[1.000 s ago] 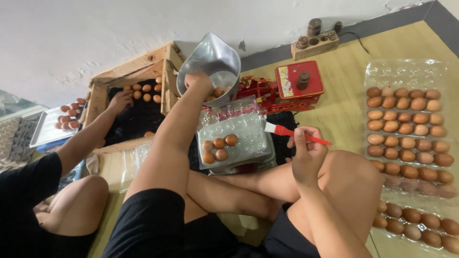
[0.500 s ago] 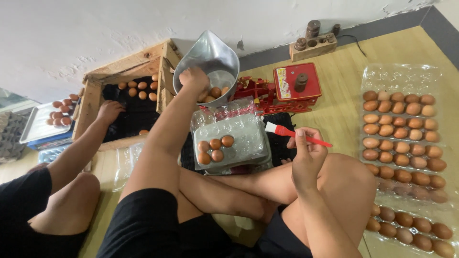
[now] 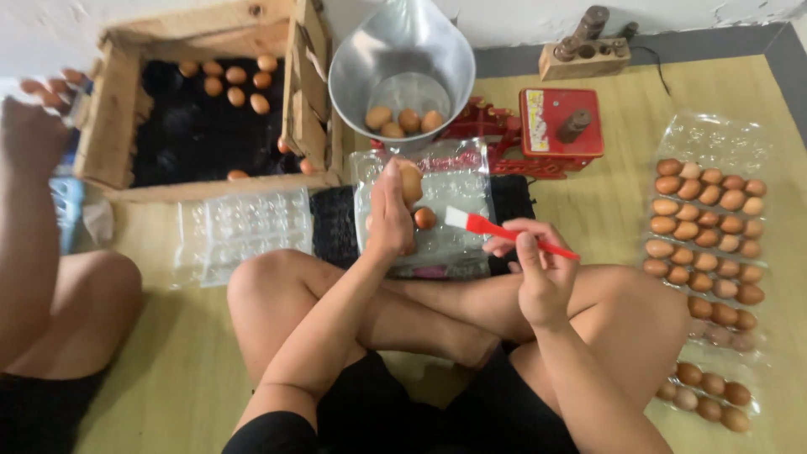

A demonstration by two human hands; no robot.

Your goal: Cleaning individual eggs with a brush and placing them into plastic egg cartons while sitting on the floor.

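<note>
Head cam, looking down at your crossed legs on the floor (image 3: 588, 101). Your left hand (image 3: 388, 220) is closed round a brown egg (image 3: 410, 181), held just above the clear plastic tray (image 3: 454, 181) in front of your knees. One more egg (image 3: 424, 218) lies in that tray, right beside your thumb. Your right hand (image 3: 538, 273) grips a red-handled brush (image 3: 504, 231), fingers wrapped on the handle, white bristles pointing left twd the tray and close to the lying egg, not touching the held one.

Behind the tray: metal scoop pan (image 3: 403, 63) w/ a few eggs in it, sitting on a red scale (image 3: 559, 126). Left of that, a wooden crate (image 3: 210, 101) w/ black lining and scattered eggs. An empty clear tray (image 3: 244, 231) lies below the crate. On your right, filled egg cartons (image 3: 710, 231) in a row along the floor.

Far left: another person's arm (image 3: 25, 227) and knee; their hand is blurred, can't tell what it holds.
</note>
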